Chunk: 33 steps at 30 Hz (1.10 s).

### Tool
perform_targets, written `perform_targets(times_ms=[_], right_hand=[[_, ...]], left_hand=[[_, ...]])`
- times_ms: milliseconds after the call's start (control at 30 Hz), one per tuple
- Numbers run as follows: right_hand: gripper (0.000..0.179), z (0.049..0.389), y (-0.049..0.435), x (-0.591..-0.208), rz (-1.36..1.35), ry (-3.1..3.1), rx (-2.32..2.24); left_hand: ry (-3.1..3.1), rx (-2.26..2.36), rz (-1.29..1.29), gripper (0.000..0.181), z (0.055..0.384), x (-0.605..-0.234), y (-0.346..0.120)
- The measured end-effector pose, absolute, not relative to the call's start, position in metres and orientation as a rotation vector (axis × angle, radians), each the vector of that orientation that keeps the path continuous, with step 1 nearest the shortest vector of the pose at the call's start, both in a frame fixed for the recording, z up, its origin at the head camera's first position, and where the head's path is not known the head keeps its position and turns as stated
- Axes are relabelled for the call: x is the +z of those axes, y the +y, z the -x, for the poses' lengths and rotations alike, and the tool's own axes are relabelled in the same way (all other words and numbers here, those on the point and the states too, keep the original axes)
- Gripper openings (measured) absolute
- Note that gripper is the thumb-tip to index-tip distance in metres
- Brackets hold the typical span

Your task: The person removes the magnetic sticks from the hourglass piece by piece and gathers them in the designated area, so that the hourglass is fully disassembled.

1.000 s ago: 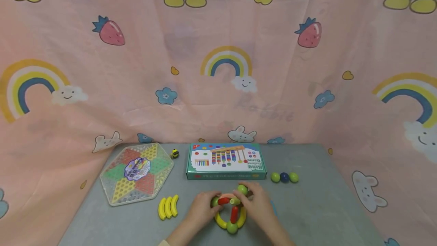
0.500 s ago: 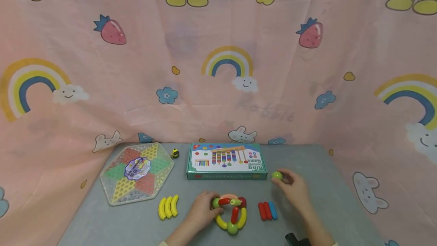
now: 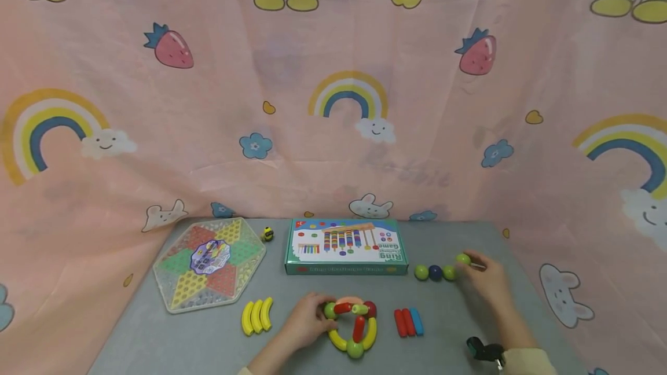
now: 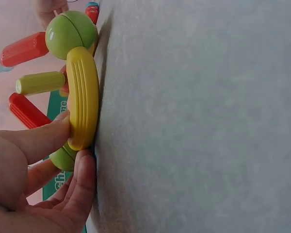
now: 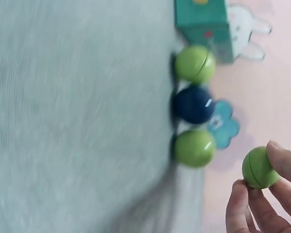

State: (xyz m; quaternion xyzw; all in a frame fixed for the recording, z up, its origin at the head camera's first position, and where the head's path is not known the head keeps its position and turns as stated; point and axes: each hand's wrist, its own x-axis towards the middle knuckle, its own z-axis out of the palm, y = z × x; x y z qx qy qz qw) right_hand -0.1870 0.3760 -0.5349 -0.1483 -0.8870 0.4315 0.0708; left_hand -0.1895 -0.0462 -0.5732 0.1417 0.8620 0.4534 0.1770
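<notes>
1. Ball, green, was pinched in the fingertips of the right hand, raised just beyond the right end of the ball row.
2. That row ran green, dark blue, green on the tabletop, just right of the green-sided box.
3. Left hand gripped the left side of the toy frame; its thumb touched the end of a yellow bar.
4. Frame rested on the near half of the tabletop, red and yellow-green sticks standing up from it.
5. Two red sticks and one blue stick lay side by side between frame and right forearm, grey surface showing either side.
6. Three banana-yellow pieces lay between left hand and game board, whose outer corner came near the left edge.
7. Box sat close to the back edge; open room separated right hand from right edge.
</notes>
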Motion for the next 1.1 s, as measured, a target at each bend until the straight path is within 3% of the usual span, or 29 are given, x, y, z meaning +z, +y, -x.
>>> perform_targets(times_ms=[567, 867, 1100], right_hand=[[0.056, 0.198, 0.398, -0.570, 0.627, -2.735, 1.267], [0.059, 0.197, 0.398, -0.572, 0.568, -2.747, 1.257], [0.050, 0.188, 0.375, -0.556, 0.617, -2.580, 1.211]], left_hand=[[2.448, 1.265, -0.422, 0.045, 0.193, -0.574, -0.046], [2.441, 1.256, -0.392, 0.045, 0.194, -0.575, -0.045], [2.451, 1.259, -0.381, 0.044, 0.194, -0.576, -0.044]])
